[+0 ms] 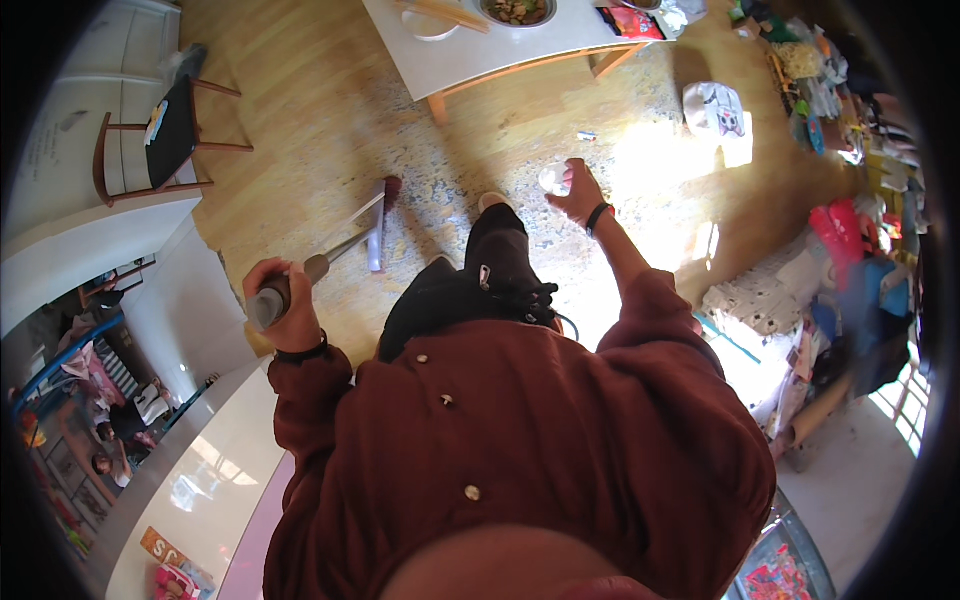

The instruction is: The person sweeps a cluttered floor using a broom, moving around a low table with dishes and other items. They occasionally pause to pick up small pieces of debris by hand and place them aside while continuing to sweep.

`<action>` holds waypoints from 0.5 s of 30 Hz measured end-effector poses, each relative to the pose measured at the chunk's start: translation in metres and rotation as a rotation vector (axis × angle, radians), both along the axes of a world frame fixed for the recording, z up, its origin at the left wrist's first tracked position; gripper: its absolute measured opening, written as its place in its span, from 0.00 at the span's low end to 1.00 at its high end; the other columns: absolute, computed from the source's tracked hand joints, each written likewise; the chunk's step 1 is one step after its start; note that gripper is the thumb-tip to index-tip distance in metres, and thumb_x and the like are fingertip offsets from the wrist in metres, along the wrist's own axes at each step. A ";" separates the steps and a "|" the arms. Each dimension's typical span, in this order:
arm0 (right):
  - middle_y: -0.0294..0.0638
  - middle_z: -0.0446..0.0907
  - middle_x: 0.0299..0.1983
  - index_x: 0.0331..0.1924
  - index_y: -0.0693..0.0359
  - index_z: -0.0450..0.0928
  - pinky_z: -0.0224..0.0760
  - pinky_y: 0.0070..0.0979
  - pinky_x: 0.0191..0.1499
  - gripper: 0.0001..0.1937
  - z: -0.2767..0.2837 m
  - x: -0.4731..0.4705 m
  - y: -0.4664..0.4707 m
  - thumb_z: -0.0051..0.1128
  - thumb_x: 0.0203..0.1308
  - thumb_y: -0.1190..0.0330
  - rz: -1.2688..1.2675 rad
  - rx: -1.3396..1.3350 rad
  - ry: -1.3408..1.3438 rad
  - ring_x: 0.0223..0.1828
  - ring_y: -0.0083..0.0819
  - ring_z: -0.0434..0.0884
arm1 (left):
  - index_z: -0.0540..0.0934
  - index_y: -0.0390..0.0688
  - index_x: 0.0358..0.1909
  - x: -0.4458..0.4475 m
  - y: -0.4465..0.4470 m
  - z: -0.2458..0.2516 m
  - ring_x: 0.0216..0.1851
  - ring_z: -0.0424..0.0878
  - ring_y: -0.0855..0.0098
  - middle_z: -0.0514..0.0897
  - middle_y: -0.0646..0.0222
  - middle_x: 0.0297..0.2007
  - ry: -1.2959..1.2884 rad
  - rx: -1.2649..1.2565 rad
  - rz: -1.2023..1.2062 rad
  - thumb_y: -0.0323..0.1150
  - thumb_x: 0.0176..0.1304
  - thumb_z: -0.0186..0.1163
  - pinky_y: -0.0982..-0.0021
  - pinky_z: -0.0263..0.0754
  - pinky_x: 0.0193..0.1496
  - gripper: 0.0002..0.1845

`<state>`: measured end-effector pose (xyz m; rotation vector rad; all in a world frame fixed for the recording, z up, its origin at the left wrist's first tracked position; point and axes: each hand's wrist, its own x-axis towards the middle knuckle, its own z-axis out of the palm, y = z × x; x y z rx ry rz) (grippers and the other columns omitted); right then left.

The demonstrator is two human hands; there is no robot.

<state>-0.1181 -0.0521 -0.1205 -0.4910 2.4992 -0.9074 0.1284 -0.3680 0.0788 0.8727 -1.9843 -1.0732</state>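
My left hand (281, 300) is closed around the handles of a broom and a long-handled dustpan. Their lower ends are near the floor ahead of my feet, with the dark red broom bristles (392, 193) beside the pale dustpan (376, 236). My right hand (579, 193) reaches out over the worn floor, its thumb and fingers around a clear, whitish round object (553, 180), perhaps a plastic cup or lid. A small white and blue scrap (587, 136) lies on the floor just beyond that hand.
A white table (480, 56) with a metal bowl of food (517, 11) and chopsticks stands ahead. A black-seated wooden chair (171, 135) is at the left. At the right are a white bag (712, 109), a patterned cloth (757, 296) and piled belongings.
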 end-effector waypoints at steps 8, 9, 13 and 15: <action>0.54 0.69 0.44 0.51 0.67 0.58 0.67 0.32 0.48 0.38 -0.037 -0.068 0.012 0.70 0.33 0.65 -0.096 0.211 0.066 0.46 0.41 0.73 | 0.72 0.39 0.33 0.009 0.007 -0.006 0.33 0.71 0.77 0.74 0.70 0.31 -0.050 -0.041 0.021 0.21 0.48 0.59 0.76 0.67 0.39 0.10; 0.54 0.69 0.45 0.51 0.67 0.58 0.67 0.32 0.48 0.38 -0.037 -0.072 0.008 0.70 0.33 0.65 -0.089 0.224 0.074 0.46 0.42 0.73 | 0.72 0.39 0.33 0.012 0.008 -0.006 0.33 0.71 0.76 0.74 0.70 0.31 -0.031 -0.020 0.046 0.21 0.49 0.59 0.76 0.67 0.40 0.09; 0.56 0.68 0.48 0.51 0.66 0.58 0.65 0.34 0.51 0.38 -0.028 -0.093 -0.002 0.70 0.34 0.62 -0.063 0.377 0.041 0.49 0.47 0.70 | 0.72 0.38 0.34 0.018 0.012 -0.004 0.33 0.71 0.75 0.74 0.68 0.31 0.028 0.038 0.112 0.20 0.50 0.57 0.75 0.68 0.40 0.09; 0.55 0.67 0.49 0.50 0.65 0.58 0.63 0.38 0.52 0.38 -0.029 -0.105 -0.003 0.69 0.34 0.61 -0.038 0.412 0.004 0.52 0.49 0.69 | 0.71 0.38 0.35 0.020 0.014 -0.004 0.33 0.71 0.75 0.74 0.68 0.31 0.053 0.065 0.137 0.20 0.50 0.57 0.75 0.68 0.41 0.09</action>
